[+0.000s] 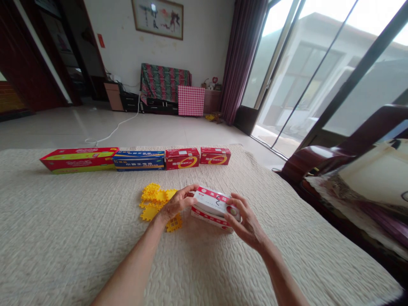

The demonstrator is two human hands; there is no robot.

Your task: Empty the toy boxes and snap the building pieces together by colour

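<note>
Both my hands hold a small white and red box (213,205) just above the beige quilted cover (63,229). My left hand (178,204) grips its left end with curled fingers. My right hand (245,221) wraps around its right end. Under my left hand lie several yellow lattice tiles (154,199) joined flat on the cover.
A row of boxes stands along the far edge: a long red and yellow box (79,159), a blue box (139,160), and two red boxes (182,158) (215,156). A dark wooden armrest (334,148) is at the right. Glass doors and a tiled floor lie beyond.
</note>
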